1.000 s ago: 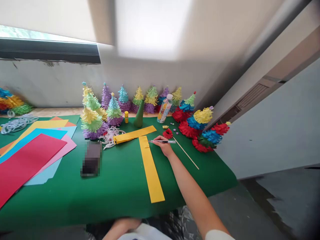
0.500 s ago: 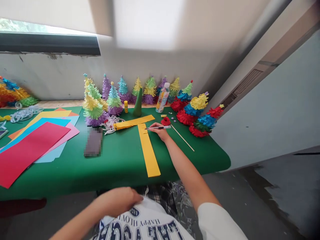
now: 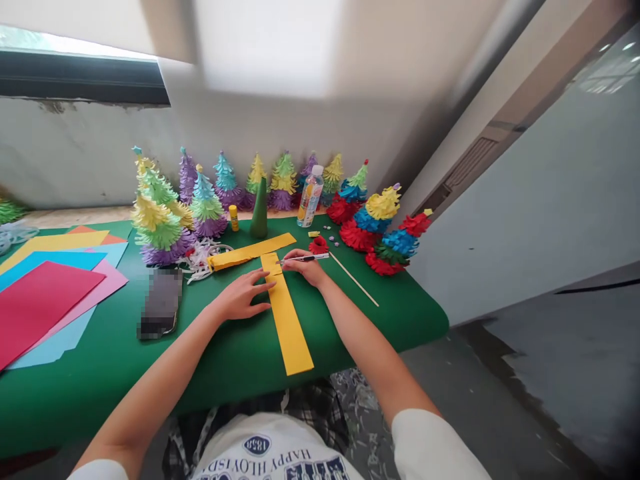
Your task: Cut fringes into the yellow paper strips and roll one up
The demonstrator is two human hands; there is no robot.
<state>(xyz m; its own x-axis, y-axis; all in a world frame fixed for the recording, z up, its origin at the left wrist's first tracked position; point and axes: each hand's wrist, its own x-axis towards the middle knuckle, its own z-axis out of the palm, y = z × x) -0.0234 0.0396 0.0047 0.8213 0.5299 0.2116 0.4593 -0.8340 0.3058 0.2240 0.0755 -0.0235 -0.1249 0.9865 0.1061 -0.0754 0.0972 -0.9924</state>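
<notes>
On the green-covered table (image 3: 215, 360), in front of your body, the long flat strip of yellow paper (image 3: 293, 340) lies lengthwise, with its near end close to the table edge. Your left hand (image 3: 245, 297) is at its left side, with the fingers spread wide and the fingertips over the upper part of the paper; I cannot tell how firmly they press. Your right hand (image 3: 307, 268) is closed around a slim white-and-black tool like a pen (image 3: 315, 257), whose tip is at the right edge of the same strip, near the cuts at its far end.

Just beyond this end, a second yellow paper strip (image 3: 255, 251) with a crumpled left end lies crosswise; whether the two touch, I cannot tell. It reaches to a tangled heap of whitish paper ribbons (image 3: 200, 259). Close to your right hand are a red fringed paper roll (image 3: 319, 245) and a thin pale wooden stick (image 3: 355, 280), so the space on that side is narrow.

Behind the strips stand a dark green paper cone (image 3: 260, 213), a yellow glue stick (image 3: 233, 219) and a clear plastic bottle with white cap (image 3: 310, 197). Many-coloured fringed paper trees (image 3: 380, 220) make a row along the back. To your left lie a dark, blurred phone-like object (image 3: 163, 303) and a red paper sheet (image 3: 45, 307) over other coloured sheets.
</notes>
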